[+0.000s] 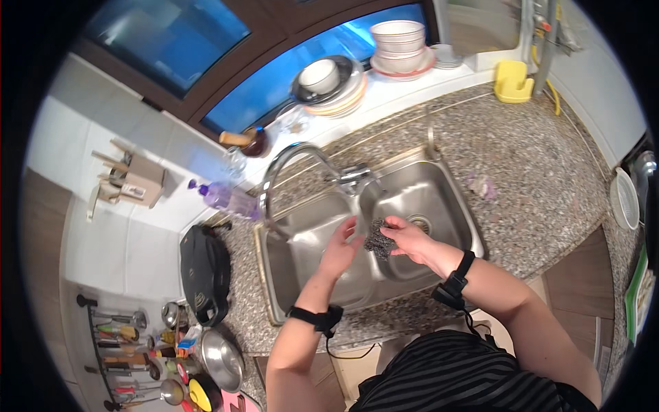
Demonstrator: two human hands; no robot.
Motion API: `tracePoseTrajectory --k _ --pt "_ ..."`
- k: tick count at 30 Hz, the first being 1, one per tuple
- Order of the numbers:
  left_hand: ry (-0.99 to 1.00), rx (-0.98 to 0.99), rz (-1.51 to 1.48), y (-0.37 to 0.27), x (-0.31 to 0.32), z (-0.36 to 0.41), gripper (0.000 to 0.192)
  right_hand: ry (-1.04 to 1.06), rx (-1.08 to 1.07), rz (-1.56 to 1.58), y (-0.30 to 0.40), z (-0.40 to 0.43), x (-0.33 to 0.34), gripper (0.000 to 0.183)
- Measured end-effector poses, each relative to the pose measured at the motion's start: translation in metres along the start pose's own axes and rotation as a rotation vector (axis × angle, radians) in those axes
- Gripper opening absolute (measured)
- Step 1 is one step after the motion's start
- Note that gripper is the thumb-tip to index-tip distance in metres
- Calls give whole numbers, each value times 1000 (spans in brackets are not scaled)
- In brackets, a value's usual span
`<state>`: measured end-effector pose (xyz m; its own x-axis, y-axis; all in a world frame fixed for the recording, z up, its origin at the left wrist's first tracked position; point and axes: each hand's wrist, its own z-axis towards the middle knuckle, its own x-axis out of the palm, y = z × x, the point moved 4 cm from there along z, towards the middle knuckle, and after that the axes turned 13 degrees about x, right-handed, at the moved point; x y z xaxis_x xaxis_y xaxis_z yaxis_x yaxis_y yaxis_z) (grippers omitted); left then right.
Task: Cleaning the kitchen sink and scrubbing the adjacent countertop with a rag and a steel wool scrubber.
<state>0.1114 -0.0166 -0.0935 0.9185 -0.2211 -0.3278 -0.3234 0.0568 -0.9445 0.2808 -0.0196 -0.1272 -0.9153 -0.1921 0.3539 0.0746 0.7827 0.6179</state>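
Note:
A dark, curly metal scouring pad (378, 241) is held in the fingers of my right hand (409, 241), above the divider of a stainless steel double sink (474, 232). My left hand (340, 250) hovers over the left bowl (309, 257), close to the pad's left side. Its fingers are apart and I see nothing in them. Behind my hands, the chrome faucet (298, 148) arches toward the left bowl. A drain strainer (419, 224) shows in the right bowl, just beyond my right hand. Each wrist wears a black strap with a small device.
Stacked bowls (399, 46) and plates (337, 103) line the windowsill. A purple bottle (226, 198) and a black electric grill (205, 275) stand left of the sink. On the right, the granite counter (540, 170) carries a purple-white scrap (483, 186) and a yellow plastic holder (512, 85).

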Motion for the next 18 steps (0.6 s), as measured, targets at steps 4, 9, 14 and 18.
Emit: tracePoseTrajectory --k 4,9,14,18 --pt "-179 -227 -16 22 -96 -36 48 56 -22 -84 12 29 80 32" --pt "-272 -177 -15 49 -179 -40 46 -44 -96 -100 16 58 144 39" --pt "-243 175 352 30 -269 -16 44 -71 -68 152 -5 85 169 28" --pt "-357 310 743 4 -322 6 55 3 71 420 -43 106 195 22"
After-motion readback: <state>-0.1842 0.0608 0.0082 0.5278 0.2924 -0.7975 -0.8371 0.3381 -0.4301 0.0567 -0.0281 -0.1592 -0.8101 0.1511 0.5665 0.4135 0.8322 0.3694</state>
